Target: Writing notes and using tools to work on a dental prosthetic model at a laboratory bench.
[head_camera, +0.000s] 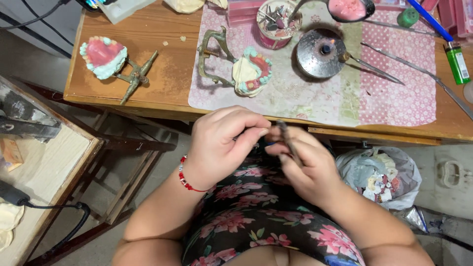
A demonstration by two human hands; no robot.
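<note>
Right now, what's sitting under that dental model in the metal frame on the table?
The dental model in its metal frame rests on a pink patterned mat spread over the wooden table. The patch of mat directly beneath the model is covered.

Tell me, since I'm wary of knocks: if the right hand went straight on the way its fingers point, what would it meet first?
The right hand points left toward the left hand, whose fingertips already nearly touch it, so it would probably meet those first; depth is unclear. It holds a thin dark tool.

I cannot identify the item pinched inside my left hand; curled fingers hide it entirely.
</note>
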